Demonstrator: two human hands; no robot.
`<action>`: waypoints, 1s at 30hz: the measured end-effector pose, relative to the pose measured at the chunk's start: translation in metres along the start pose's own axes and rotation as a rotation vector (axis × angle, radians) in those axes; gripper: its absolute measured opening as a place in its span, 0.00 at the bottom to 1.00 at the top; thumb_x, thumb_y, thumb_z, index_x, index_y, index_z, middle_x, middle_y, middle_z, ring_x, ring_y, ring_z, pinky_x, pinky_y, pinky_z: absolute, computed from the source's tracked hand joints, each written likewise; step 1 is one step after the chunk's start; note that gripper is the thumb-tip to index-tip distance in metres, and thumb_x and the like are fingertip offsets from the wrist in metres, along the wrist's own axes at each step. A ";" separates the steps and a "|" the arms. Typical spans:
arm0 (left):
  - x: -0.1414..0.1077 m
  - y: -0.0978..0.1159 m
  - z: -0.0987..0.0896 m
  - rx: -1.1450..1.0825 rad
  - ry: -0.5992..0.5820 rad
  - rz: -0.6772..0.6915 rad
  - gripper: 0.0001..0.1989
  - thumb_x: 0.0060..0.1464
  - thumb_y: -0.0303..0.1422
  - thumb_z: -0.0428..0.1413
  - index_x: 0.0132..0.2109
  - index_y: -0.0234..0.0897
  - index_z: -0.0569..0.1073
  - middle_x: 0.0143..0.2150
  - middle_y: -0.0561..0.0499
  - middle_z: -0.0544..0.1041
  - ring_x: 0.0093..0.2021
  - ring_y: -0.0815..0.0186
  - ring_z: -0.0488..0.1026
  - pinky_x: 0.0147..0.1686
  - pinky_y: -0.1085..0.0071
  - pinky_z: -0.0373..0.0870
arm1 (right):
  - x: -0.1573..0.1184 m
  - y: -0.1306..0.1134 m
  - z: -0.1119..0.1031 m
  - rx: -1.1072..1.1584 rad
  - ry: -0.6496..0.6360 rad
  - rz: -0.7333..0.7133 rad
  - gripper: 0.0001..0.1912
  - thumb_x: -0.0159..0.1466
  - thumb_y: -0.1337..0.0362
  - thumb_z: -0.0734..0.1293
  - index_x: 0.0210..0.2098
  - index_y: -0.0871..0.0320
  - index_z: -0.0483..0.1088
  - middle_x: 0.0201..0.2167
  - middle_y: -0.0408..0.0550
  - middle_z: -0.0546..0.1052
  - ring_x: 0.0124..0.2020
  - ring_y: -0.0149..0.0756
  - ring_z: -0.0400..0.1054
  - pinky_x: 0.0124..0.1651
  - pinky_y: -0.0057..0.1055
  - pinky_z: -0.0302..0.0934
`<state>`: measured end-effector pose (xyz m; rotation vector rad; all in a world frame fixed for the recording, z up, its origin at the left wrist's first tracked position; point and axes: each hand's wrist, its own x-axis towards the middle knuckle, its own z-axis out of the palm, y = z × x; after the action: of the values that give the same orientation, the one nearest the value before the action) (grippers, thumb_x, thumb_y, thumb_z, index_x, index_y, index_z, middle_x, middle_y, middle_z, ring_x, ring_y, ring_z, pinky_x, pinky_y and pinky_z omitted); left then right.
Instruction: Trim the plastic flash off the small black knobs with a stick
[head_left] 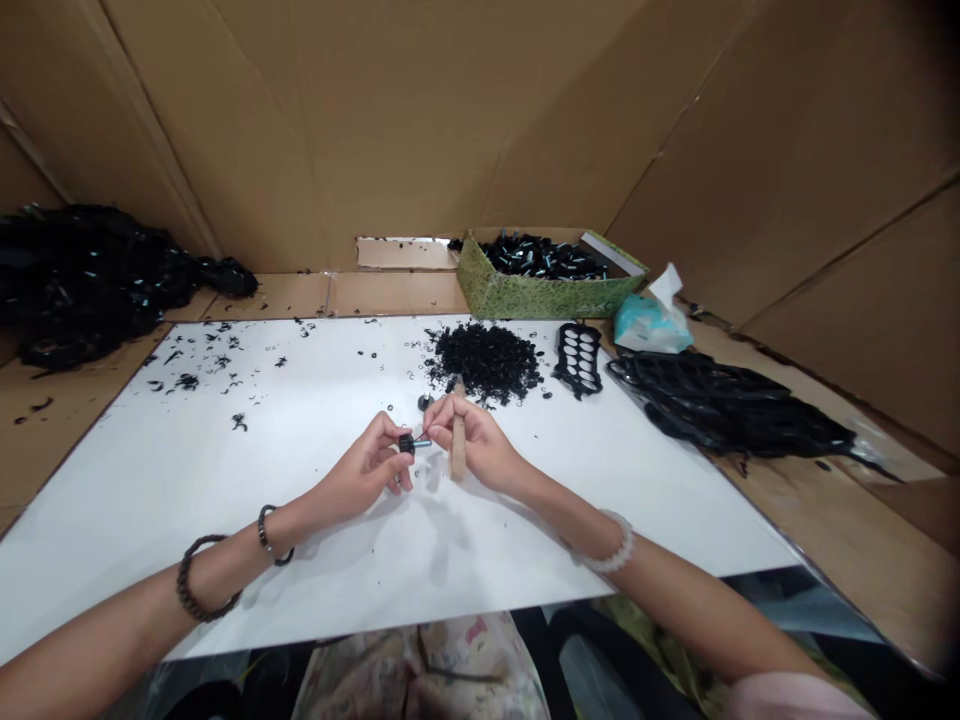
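Folded cardboard walls (405,120) around bench; white sheet (150,480) over cardboard tabletop (60,450).

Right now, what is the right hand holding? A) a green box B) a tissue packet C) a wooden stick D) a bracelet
C: the right hand grips the wooden stick, whose pale wood shows above and below the fingers.

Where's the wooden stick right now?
In the head view, the wooden stick sits in the right hand, just right of the small black part in the left hand, with the heap of black rings just beyond.
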<state>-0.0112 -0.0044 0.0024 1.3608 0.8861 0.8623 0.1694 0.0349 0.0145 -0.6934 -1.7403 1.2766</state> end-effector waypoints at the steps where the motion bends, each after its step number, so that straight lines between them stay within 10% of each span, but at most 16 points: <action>1: 0.000 0.000 0.000 -0.015 0.013 -0.002 0.11 0.56 0.39 0.50 0.38 0.40 0.56 0.30 0.55 0.68 0.27 0.72 0.71 0.26 0.74 0.68 | 0.001 0.000 -0.001 0.088 0.026 0.065 0.11 0.58 0.60 0.66 0.26 0.57 0.59 0.30 0.44 0.68 0.30 0.29 0.66 0.35 0.30 0.62; 12: 0.008 0.004 0.001 -0.175 0.158 -0.065 0.18 0.49 0.46 0.55 0.35 0.39 0.57 0.28 0.58 0.67 0.23 0.73 0.70 0.21 0.75 0.68 | 0.013 -0.019 -0.029 0.190 0.341 0.029 0.14 0.54 0.59 0.69 0.24 0.57 0.60 0.32 0.43 0.69 0.29 0.27 0.67 0.38 0.31 0.65; 22: 0.005 0.005 0.001 -0.174 0.096 -0.135 0.18 0.51 0.46 0.54 0.31 0.37 0.59 0.26 0.54 0.75 0.20 0.72 0.71 0.22 0.75 0.66 | 0.001 0.000 -0.001 -0.803 0.050 -0.489 0.01 0.61 0.68 0.62 0.32 0.57 0.66 0.34 0.50 0.74 0.37 0.36 0.68 0.38 0.32 0.62; 30: 0.006 0.003 0.000 -0.156 0.108 -0.143 0.17 0.51 0.46 0.54 0.31 0.37 0.59 0.25 0.54 0.75 0.20 0.73 0.71 0.22 0.76 0.66 | 0.001 -0.003 -0.008 -1.086 -0.030 -0.673 0.06 0.61 0.71 0.61 0.36 0.58 0.68 0.33 0.48 0.76 0.34 0.35 0.69 0.35 0.29 0.61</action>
<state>-0.0082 0.0011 0.0057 1.1114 0.9667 0.8815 0.1760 0.0387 0.0187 -0.5479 -2.3569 -0.1869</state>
